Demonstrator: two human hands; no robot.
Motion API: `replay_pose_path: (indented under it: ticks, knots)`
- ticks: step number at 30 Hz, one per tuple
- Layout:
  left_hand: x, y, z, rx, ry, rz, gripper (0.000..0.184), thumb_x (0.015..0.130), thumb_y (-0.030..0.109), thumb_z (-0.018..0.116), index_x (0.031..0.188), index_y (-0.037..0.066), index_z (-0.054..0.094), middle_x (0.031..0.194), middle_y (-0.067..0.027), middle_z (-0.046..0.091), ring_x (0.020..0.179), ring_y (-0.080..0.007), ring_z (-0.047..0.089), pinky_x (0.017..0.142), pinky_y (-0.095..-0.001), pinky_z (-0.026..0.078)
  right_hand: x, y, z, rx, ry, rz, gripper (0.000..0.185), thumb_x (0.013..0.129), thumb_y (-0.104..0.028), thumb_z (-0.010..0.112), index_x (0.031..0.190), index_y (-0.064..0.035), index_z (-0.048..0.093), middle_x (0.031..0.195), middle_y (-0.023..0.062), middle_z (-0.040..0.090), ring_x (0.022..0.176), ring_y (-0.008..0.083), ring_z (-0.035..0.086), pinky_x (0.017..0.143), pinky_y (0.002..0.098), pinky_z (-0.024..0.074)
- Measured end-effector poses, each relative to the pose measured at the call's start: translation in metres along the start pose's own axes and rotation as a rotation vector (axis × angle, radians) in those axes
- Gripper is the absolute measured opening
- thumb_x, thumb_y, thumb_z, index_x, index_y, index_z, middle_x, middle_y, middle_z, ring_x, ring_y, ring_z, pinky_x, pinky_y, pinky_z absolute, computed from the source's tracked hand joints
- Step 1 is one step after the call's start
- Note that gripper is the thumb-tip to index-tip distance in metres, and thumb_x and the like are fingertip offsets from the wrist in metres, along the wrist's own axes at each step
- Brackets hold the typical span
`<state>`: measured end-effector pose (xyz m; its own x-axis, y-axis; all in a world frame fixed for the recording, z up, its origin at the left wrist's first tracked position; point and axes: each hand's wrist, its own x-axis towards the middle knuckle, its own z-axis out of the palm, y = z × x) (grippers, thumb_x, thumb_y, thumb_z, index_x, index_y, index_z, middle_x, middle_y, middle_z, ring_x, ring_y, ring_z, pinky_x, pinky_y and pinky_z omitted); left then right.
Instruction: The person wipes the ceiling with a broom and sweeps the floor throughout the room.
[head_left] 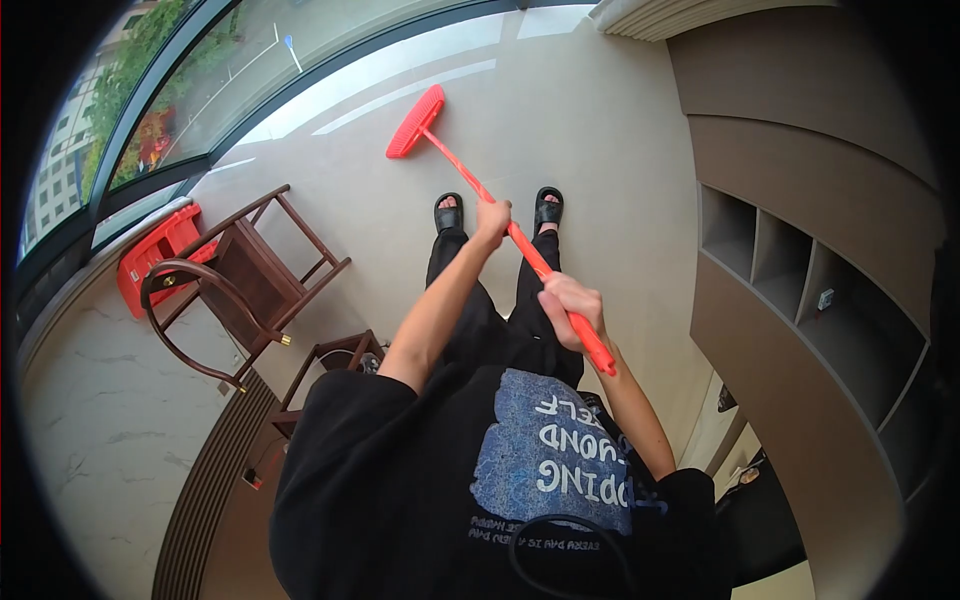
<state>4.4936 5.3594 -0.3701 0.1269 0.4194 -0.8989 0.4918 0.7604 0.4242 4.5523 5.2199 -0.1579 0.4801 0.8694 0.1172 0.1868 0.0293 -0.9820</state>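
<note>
So the red broom (528, 247) has its bristle end at the far side, just beyond the person's black sandals (548, 207). Left hand (493, 222) has its grip wrapped round the middle of the handle, right hand (573, 308) is clamped round it closer to the near end. Dark wooden chair (252, 270) off left, brown cabinet (780, 290) with open cubbies on the right.

One broom (414, 124), two hands (493, 221) (573, 305), two black sandals (449, 215) (548, 211) and three open shelf compartments (728, 232) (781, 262) (865, 335) show.
</note>
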Motion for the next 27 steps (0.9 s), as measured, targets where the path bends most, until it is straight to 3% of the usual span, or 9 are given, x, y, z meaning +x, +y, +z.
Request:
replay_pose_path:
  ticks: [4,8,9,10,13,17,19,23,27]
  knots:
    - [-0.03,0.01,0.004,-0.099,0.051,0.053,0.031,0.08,0.006,0.054,0.1,-0.009,0.038,0.067,-0.0126,0.052,0.041,-0.0237,0.055,0.035,-0.0361,0.046,-0.004,-0.007,-0.006,0.059,0.108,-0.006,0.023,0.076,0.009,0.058,0.057,0.001,0.048,0.058,0.0083,0.052,0.056,0.0223,0.056,0.073,0.0399,0.0526]
    - [-0.029,0.054,-0.051,-0.135,-0.043,0.062,0.022,0.081,0.01,0.058,0.09,-0.007,0.048,0.067,-0.0099,0.052,0.045,-0.0211,0.055,0.039,-0.0339,0.046,0.059,-0.042,0.027,-0.019,0.084,-0.333,0.027,0.068,0.004,0.068,0.055,-0.0024,0.046,0.056,0.0084,0.048,0.052,0.026,0.054,0.06,0.0343,0.0527]
    - [-0.031,0.07,-0.063,-0.144,-0.053,0.054,0.021,0.081,0.013,0.06,0.086,-0.006,0.05,0.067,-0.0093,0.052,0.047,-0.0201,0.055,0.041,-0.0335,0.046,0.074,-0.044,0.038,-0.02,0.066,-0.373,0.032,0.067,0.002,0.07,0.053,-0.0045,0.042,0.054,0.0081,0.044,0.048,0.026,0.05,0.053,0.0337,0.0484]
    - [-0.029,0.09,-0.07,-0.152,-0.071,0.06,0.022,0.082,0.015,0.061,0.082,-0.004,0.052,0.067,-0.0088,0.052,0.049,-0.0192,0.055,0.043,-0.0331,0.046,0.085,-0.048,0.041,-0.046,-0.007,-0.335,0.026,0.065,0.006,0.068,0.057,-0.0005,0.044,0.055,0.0118,0.05,0.054,0.0296,0.056,0.055,0.0348,0.0493]
    - [-0.019,0.13,-0.064,0.133,-0.097,0.098,0.025,0.084,0.02,0.062,0.079,-0.003,0.053,0.066,-0.0072,0.052,0.05,-0.0179,0.054,0.044,-0.0316,0.045,0.111,-0.036,0.042,-0.067,0.093,-0.374,0.029,0.067,0.006,0.066,0.053,-0.0028,0.042,0.051,0.0094,0.046,0.045,0.0251,0.05,0.047,0.0326,0.042]
    - [0.012,0.143,-0.002,0.35,-0.134,0.105,0.022,0.083,0.018,0.061,0.076,0.0,0.05,0.063,-0.0061,0.051,0.05,-0.0185,0.053,0.043,-0.0337,0.046,0.106,0.014,0.011,-0.101,0.302,-0.282,0.033,0.074,0.0,0.065,0.051,-0.0039,0.041,0.048,0.01,0.04,0.043,0.0274,0.043,0.043,0.0353,0.0351]
    - [0.058,0.113,0.027,0.344,-0.223,0.146,0.018,0.082,0.014,0.059,0.074,0.001,0.048,0.059,-0.0054,0.049,0.049,-0.0187,0.052,0.043,-0.0347,0.047,0.09,0.025,-0.01,-0.036,0.364,-0.092,0.029,0.081,0.0,0.059,0.056,0.0,0.044,0.051,0.0092,0.044,0.044,0.0243,0.044,0.044,0.0343,0.035]
    - [0.062,0.077,0.088,0.524,-0.141,-0.079,0.017,0.082,0.013,0.061,0.08,0.002,0.048,0.067,-0.0075,0.051,0.053,-0.0204,0.056,0.046,-0.034,0.05,0.035,0.035,-0.048,0.009,0.581,0.127,0.033,0.087,0.0,0.053,0.057,0.0026,0.041,0.053,0.0053,0.044,0.046,0.0151,0.042,0.047,0.0275,0.0348]
    - [0.064,0.0,0.088,0.725,-0.335,0.033,0.013,0.081,0.01,0.058,0.079,-0.003,0.056,0.064,-0.0119,0.056,0.053,-0.0218,0.061,0.045,-0.0359,0.052,-0.026,0.017,-0.067,0.0,0.516,0.214,0.03,0.086,0.004,0.053,0.058,0.0033,0.041,0.056,0.0077,0.046,0.049,0.0169,0.046,0.05,0.0268,0.0379]
